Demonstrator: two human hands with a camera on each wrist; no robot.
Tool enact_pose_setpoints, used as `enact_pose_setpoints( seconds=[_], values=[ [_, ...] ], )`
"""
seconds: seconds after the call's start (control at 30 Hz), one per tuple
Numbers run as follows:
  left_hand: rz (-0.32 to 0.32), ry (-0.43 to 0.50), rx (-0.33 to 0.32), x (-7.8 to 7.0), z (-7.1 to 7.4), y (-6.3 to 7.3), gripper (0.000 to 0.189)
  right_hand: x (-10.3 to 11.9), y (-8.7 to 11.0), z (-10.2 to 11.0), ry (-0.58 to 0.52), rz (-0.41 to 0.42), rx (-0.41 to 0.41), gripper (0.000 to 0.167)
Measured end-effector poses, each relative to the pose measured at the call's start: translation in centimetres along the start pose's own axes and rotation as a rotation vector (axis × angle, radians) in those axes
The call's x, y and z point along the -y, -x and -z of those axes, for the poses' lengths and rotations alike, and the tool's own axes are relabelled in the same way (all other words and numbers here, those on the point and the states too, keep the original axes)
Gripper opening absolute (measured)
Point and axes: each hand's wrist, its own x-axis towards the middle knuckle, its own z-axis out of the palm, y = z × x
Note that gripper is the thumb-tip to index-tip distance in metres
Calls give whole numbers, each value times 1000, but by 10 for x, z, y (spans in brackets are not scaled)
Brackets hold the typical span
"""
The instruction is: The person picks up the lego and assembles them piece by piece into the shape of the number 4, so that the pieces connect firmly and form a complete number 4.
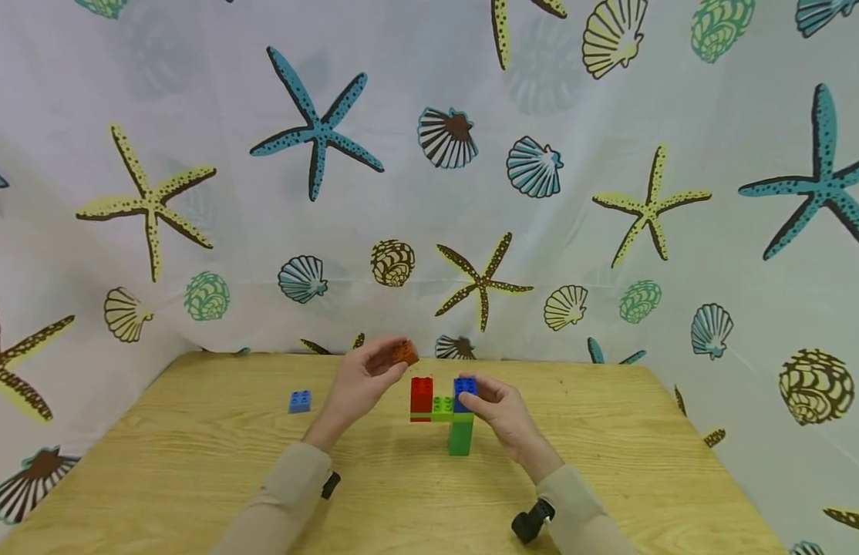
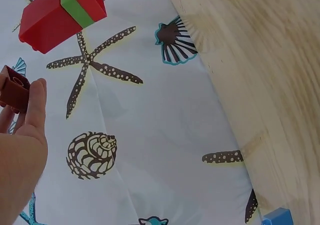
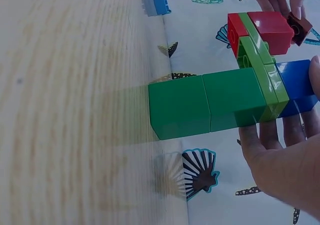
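A toy-brick build stands on the table: a column of two green bricks (image 3: pixel 207 105), a lime-green layer (image 1: pixel 442 408) reaching left from its top, a blue brick (image 1: pixel 464 384) over the column and a red brick (image 1: pixel 422 393) on the far end. Another small red piece (image 3: pixel 236 31) sits under that end. My right hand (image 1: pixel 506 416) holds the blue brick between thumb and fingers. Raised to the upper left of the red brick, my left hand (image 1: pixel 360 385) pinches a brown brick (image 1: pixel 405 353), which is apart from the build.
A loose light-blue brick (image 1: pixel 300 401) lies on the wooden table (image 1: pixel 214 447), left of my left hand. Behind the table's far edge hangs a white cloth (image 1: pixel 395 200) printed with shells and starfish. Dark straps with small devices (image 1: pixel 532 521) are on the wrists.
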Motion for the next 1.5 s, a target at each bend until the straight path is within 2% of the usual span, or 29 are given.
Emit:
enact_pose_setpoints(
  seconds=[0.03, 0.17, 0.4, 0.5, 0.6, 0.73, 0.9, 1.03, 1.23, 1.33, 1.5],
  values=[
    [-4, -8, 2, -6, -2, 1, 41, 0, 0, 0, -1, -1, 1, 49],
    [-16, -24, 16, -10, -10, -1, 43, 0, 0, 1, -8, -6, -3, 49],
    [-14, -20, 96, -11, -22, -4, 43, 1, 1, 0, -20, -2, 2, 49],
    [-23, -62, 126, -13, -26, -4, 42, 1, 1, 0, -18, -1, 6, 50],
    [-60, -130, 149, -15, -30, -5, 42, 0, 2, 0, -11, 1, 10, 51],
    [-106, -174, 173, -17, -35, -6, 42, 0, 2, 0, -4, 0, 3, 52],
    [-111, -193, 200, -17, -41, -6, 41, 1, 2, 0, -8, 1, 3, 53],
    [-116, -255, 233, -17, -46, -8, 41, 1, 2, 1, -1, 3, 6, 53],
    [-201, -380, 292, -18, -52, -13, 39, 2, 2, 2, 1, 12, 16, 54],
    [-224, -399, 312, -19, -53, -13, 38, 3, 1, 3, 0, 23, 32, 55],
    [-226, -428, 337, -20, -55, -13, 38, 3, 1, 3, 1, 25, 36, 55]
  ],
)
